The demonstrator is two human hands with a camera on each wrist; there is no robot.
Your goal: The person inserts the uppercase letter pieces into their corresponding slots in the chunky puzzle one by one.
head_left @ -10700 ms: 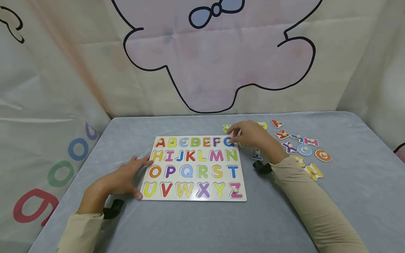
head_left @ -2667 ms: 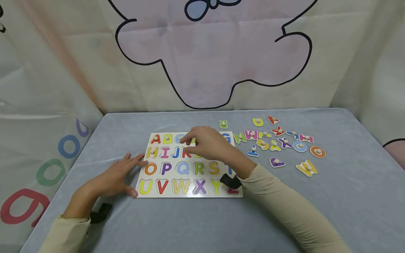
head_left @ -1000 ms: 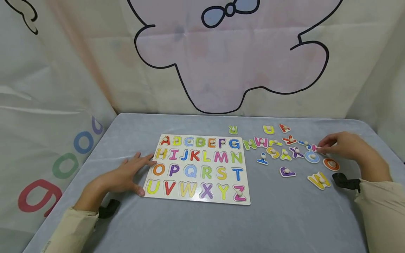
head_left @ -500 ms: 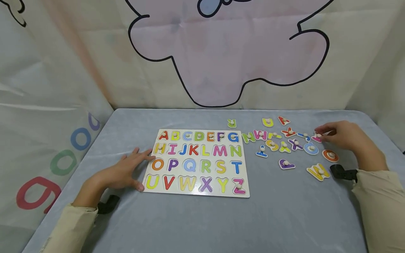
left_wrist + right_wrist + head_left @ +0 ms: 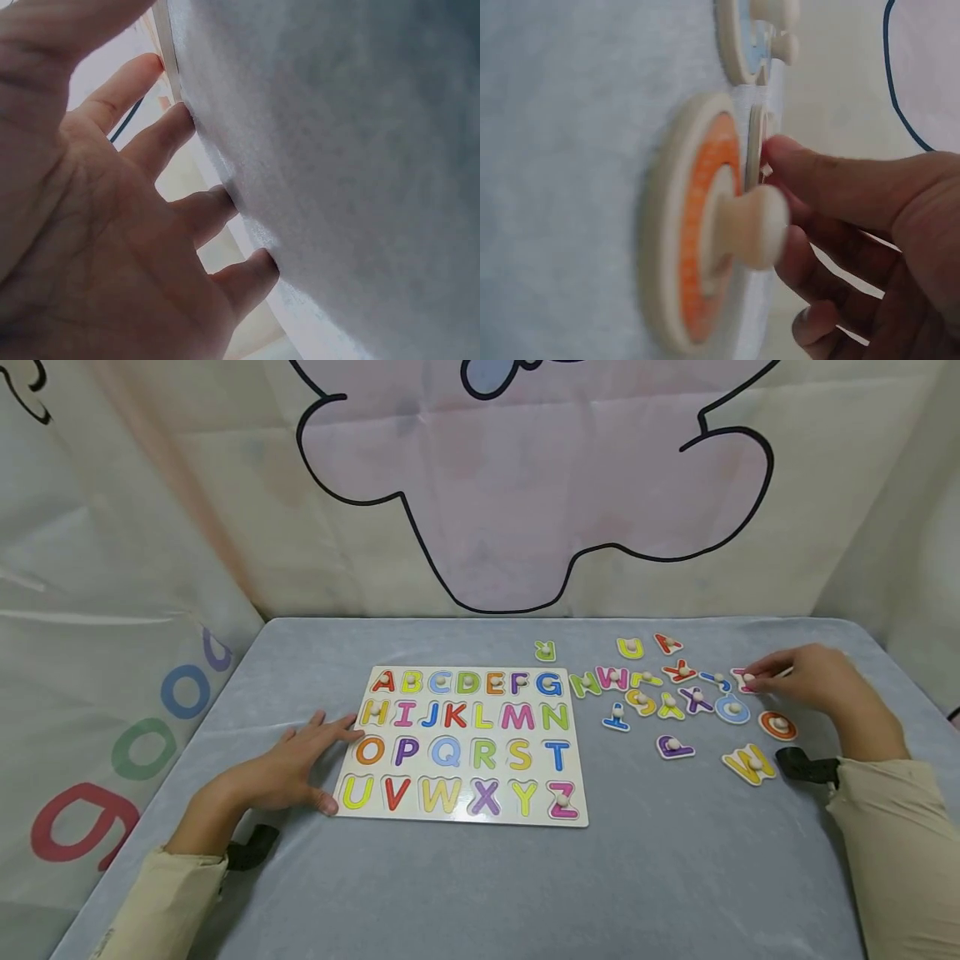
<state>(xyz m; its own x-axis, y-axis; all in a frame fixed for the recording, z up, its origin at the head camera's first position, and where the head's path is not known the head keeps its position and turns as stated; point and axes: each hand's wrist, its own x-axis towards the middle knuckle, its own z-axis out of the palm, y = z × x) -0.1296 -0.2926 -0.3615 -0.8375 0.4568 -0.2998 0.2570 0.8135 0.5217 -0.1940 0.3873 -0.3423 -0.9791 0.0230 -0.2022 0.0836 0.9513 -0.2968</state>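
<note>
We had our right hand [image 5: 832, 689] pinching the pink I-shaped knobbed piece [image 5: 740, 677], left hand [image 5: 281, 772] spread against the white rectangular letter board [image 5: 465, 771]; straight lift looked cleanest.

A table [image 5: 450, 893] with a grey-blue, cloth-like top carries a white letter board [image 5: 537, 758], lying flat left of centre. To its right spreads a loose scatter of knobbed letter pieces [image 5: 696, 699]. A green R [image 5: 545, 652] lies by itself beyond the board's far edge; a purple P [image 5: 675, 747], a yellow W [image 5: 750, 764] and an orange O [image 5: 777, 725] lie apart along the scatter's near side.
</note>
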